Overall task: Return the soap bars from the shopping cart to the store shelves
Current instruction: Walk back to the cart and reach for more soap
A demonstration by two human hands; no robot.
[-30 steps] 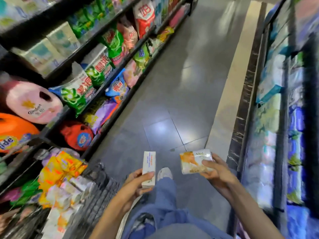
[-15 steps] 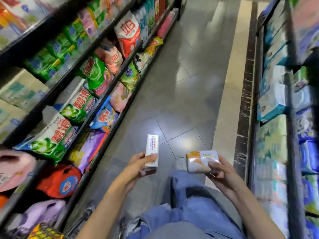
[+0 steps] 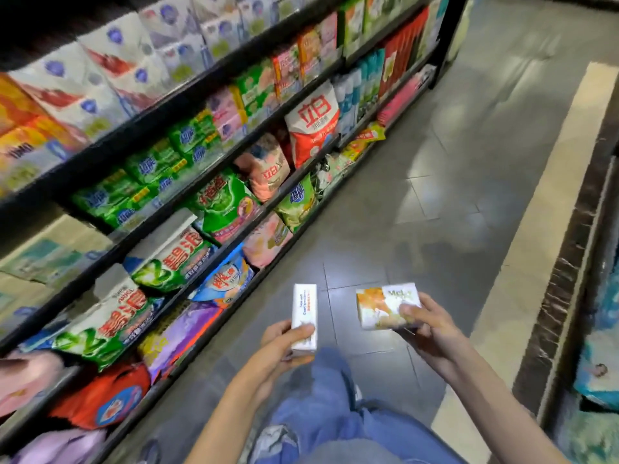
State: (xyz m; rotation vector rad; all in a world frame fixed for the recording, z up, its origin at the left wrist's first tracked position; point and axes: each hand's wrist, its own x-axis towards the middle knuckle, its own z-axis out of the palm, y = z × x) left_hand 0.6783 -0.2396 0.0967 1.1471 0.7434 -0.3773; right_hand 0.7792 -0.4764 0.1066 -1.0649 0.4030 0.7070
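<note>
My left hand (image 3: 279, 346) grips a narrow white soap box (image 3: 304, 313) with red print, held upright on its long side. My right hand (image 3: 427, 326) holds a wider soap bar (image 3: 382, 304) in a white and orange wrapper, fingers curled over its near edge. Both bars hang above the grey floor in front of my legs. The store shelves (image 3: 187, 192) run along the left, packed with detergent bags. The shopping cart is out of view.
A grey tiled aisle (image 3: 418, 195) stretches ahead between the left shelves and a second shelf unit (image 3: 599, 313) on the right with a dark marble base. A beige floor strip (image 3: 549, 195) runs beside that base. My blue jeans fill the bottom.
The view has moved forward along the aisle; the cart and its soap packs have dropped out of sight. Both hands keep the same hold on their bars.
</note>
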